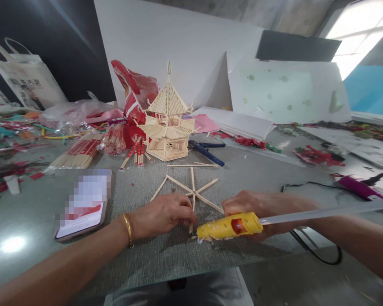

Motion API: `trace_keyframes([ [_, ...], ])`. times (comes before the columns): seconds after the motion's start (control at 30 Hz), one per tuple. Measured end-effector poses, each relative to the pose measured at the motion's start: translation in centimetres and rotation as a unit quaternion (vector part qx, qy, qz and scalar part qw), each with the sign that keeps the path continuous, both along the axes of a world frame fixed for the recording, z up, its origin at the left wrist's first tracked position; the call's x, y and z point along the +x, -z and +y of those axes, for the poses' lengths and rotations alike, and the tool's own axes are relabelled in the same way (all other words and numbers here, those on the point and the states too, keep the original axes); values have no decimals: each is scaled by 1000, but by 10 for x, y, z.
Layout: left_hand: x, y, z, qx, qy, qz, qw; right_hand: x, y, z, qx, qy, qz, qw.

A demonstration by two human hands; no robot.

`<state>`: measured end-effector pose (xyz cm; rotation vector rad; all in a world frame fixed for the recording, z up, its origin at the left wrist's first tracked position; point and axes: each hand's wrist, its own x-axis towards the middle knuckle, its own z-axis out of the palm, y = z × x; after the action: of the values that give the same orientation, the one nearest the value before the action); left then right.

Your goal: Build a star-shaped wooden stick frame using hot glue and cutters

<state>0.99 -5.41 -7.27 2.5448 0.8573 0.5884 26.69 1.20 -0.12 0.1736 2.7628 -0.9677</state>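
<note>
My right hand (247, 203) is wrapped round a yellow hot glue gun (221, 227), with a long clear glue stick (319, 214) running out of its back. The gun's nozzle points left, close to the near end of a wooden stick in a star-shaped stick frame (207, 185). Pinched near that same end are the fingers of my left hand (172, 211); they partly hide the stick. The frame lies flat, its sticks meeting at a centre, with one outer stick (159, 188) joined at the far left tip. Behind it stands a pavilion model made of sticks (167, 127).
Loose sticks (191, 165) and blue-handled pliers (207, 152) lie by the model. A phone (84, 202) rests left of my left hand. Bundled chopsticks (78, 149) and plastic bags (79, 112) are at back left. A black cable (325, 185) and purple device (359, 188) lie right.
</note>
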Motion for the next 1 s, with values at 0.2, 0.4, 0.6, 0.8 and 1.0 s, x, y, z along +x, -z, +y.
trace_keyframes([
  [0.2,0,0,0,6,-4,1,1000,1,0,1,5,3,-11,1000],
  [0.4,1,-2,0,8,0,4,1000,5,0,0,-1,10,-8,1000],
  [0.6,1,0,0,13,-1,-1,1000,6,3,-2,40,11,3,999],
  [0.8,2,-3,-1,6,-3,5,1000,5,-4,-12,79,31,-23,996],
  [1.0,2,-1,0,9,-3,1,1000,8,-6,-12,93,32,-6,995],
])
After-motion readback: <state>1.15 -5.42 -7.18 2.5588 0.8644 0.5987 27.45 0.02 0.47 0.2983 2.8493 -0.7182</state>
